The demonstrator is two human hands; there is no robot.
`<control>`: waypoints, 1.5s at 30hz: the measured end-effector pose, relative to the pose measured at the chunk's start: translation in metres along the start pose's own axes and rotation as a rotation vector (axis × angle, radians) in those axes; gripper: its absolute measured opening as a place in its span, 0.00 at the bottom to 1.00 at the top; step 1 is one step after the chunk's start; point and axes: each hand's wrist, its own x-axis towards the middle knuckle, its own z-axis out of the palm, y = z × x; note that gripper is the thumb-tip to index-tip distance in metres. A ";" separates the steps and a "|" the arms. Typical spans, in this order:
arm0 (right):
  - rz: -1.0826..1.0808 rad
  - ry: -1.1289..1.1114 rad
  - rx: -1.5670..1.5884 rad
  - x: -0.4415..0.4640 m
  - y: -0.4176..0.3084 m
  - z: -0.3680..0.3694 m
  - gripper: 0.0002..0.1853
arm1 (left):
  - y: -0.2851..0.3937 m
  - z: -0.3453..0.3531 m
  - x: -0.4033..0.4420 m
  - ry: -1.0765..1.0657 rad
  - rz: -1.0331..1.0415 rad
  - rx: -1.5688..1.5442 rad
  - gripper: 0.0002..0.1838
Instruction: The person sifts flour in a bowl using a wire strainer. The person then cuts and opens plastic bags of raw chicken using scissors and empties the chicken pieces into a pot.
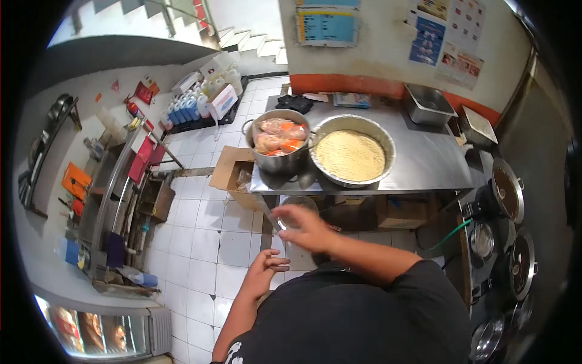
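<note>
Head camera: my right hand (306,230) is raised in front of my body, near the near-left corner of the steel counter (427,161). Its fingers are slightly blurred, bent, with the thumb parted from the others. My left hand (262,273) is lower, nearer me and to the left, palm side hard to see, its fingers loosely curled and parted. The two hands are apart from each other, above the white tiled floor (200,255).

Beyond them, at the left end of the counter, I have a steel pot (280,164) with clear bags of meat (273,142) piled inside, some showing orange. Just to its right is a wide round basin (359,183), well filled with pale yellow crumbly stuff (351,155). A black cloth-like bundle (294,104) lies behind the pot, and a rectangular steel pan (427,104) sits at the far right of the counter. On the floor left of the counter is an open cardboard box (227,173).
</note>
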 end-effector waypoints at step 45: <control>0.854 0.081 -1.483 0.176 0.322 -0.735 0.36 | 0.142 0.116 0.313 0.860 0.030 1.477 0.38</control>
